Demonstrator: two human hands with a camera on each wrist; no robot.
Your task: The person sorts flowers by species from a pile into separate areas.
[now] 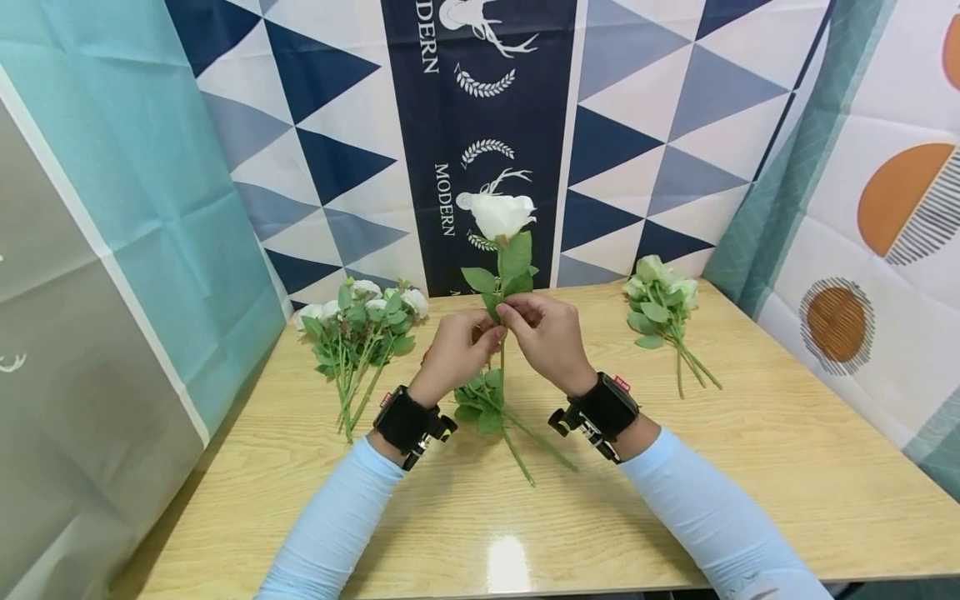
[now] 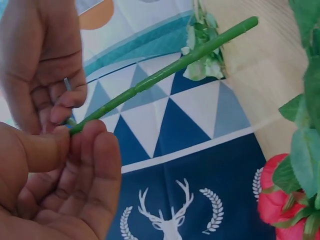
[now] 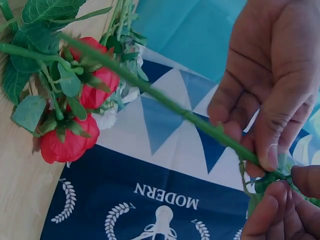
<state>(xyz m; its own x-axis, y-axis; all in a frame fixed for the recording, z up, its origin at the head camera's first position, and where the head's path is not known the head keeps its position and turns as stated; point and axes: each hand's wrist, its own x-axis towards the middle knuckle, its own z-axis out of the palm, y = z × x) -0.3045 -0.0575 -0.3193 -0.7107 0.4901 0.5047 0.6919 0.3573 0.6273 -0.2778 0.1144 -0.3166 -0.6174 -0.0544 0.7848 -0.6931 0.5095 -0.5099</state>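
Observation:
A white artificial rose [image 1: 501, 217] stands upright between both hands, with green leaves below its bloom. My left hand [image 1: 456, 354] pinches its green stem [image 2: 162, 74] between thumb and fingers. Just beside it, my right hand [image 1: 553, 340] pinches at the upper stem by the leaves. In the right wrist view, the right fingertips [image 3: 280, 200] meet a green leafy part, close to the left thumb. The bare lower stem runs down free beneath the hands. Beneath them lie red flowers [image 3: 70, 140] with leafy stems [image 1: 487, 408]; in the head view the left hand hides most of their blooms.
A bunch of white flowers [image 1: 367, 321] lies at the table's left back. Pale green-white flowers [image 1: 660, 296] lie at the right back. The wooden table [image 1: 750, 467] backs onto a patterned cloth [image 1: 480, 108], with more cloth hanging at both sides.

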